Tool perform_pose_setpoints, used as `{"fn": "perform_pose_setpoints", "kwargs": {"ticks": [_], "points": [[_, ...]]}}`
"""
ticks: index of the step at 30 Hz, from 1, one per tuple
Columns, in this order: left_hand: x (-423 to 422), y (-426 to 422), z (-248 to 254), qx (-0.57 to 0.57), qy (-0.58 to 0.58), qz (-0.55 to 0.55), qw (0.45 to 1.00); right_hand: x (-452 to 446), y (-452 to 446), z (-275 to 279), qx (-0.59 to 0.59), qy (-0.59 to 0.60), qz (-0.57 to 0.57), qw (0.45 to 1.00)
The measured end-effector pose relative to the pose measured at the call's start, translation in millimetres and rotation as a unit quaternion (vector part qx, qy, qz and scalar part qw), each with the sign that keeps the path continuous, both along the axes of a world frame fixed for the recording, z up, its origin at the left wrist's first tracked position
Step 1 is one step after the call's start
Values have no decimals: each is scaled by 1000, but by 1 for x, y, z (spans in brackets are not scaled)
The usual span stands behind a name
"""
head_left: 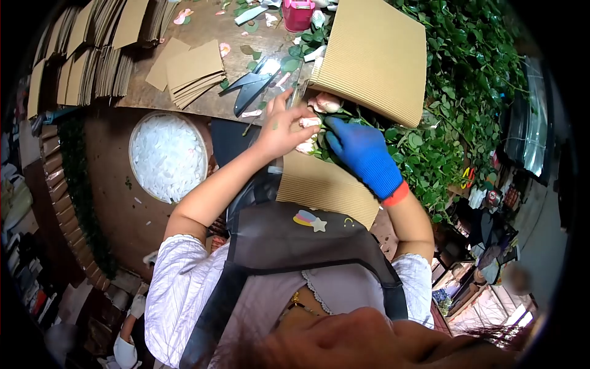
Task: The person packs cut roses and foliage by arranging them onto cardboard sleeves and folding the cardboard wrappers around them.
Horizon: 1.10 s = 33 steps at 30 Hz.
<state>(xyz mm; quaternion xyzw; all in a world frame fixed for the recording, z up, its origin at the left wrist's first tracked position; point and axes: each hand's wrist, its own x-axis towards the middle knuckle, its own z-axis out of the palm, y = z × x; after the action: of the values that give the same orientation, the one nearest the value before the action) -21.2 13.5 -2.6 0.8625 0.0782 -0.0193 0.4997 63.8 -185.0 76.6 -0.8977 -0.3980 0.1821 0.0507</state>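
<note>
Pale pink roses with green leaves lie in a small cluster on a brown corrugated cardboard sheet in front of me. My left hand, bare, has its fingers around a whitish rose bloom at the cluster's left side. On the other side, my right hand wears a blue knitted glove with a red cuff. Its fingers curl in beside the stems and leaves; what they grip is hidden. A second corrugated sheet stands just beyond the blooms. Dark-handled scissors rest on the table, left of my left hand.
Stacks of cardboard pieces and a smaller pile of flat cards occupy the wooden table. A pink container stands at the back. Leafy stems heap on the right. A round tub of white strips is lower left.
</note>
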Motion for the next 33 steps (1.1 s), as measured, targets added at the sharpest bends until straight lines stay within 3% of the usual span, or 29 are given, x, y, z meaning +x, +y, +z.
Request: {"fn": "perform_pose_setpoints", "kwargs": {"ticks": [2,4,10,14,15,19,22,23,26,29,32,33], "points": [[1,-1,2,-4,2,5,1000,-3,-6,18,1,-2,-81,997],[-1,0,2,-4,5,2,1000,-1,-17,9,-65,-5,-76,995],[0,0,1,1,10,-3,1000,7,-10,-2,13,-95,-34,995],[-1,-2,2,7,24,-1,1000,31,2,-33,-13,-80,6,997],[0,-1,1,3,20,-3,1000,31,2,-31,-3,-4,-36,999],[1,-1,-6,-17,-12,15,1000,26,2,-27,39,-2,-19,999],[7,-1,-4,15,1,-3,1000,23,10,-23,-19,-1,-23,1000],[12,0,-2,-43,21,3,999,23,9,-25,-29,0,-20,999],[20,-3,-20,-22,-5,44,999,23,2,-19,8,6,-32,999],[23,-8,-9,-21,-26,53,998,15,-5,10,139,59,-106,983],[22,-10,-7,-20,-40,63,997,10,-9,1,332,169,-216,903],[21,-9,-7,-22,-43,63,997,12,-14,2,288,136,-186,930]]}}
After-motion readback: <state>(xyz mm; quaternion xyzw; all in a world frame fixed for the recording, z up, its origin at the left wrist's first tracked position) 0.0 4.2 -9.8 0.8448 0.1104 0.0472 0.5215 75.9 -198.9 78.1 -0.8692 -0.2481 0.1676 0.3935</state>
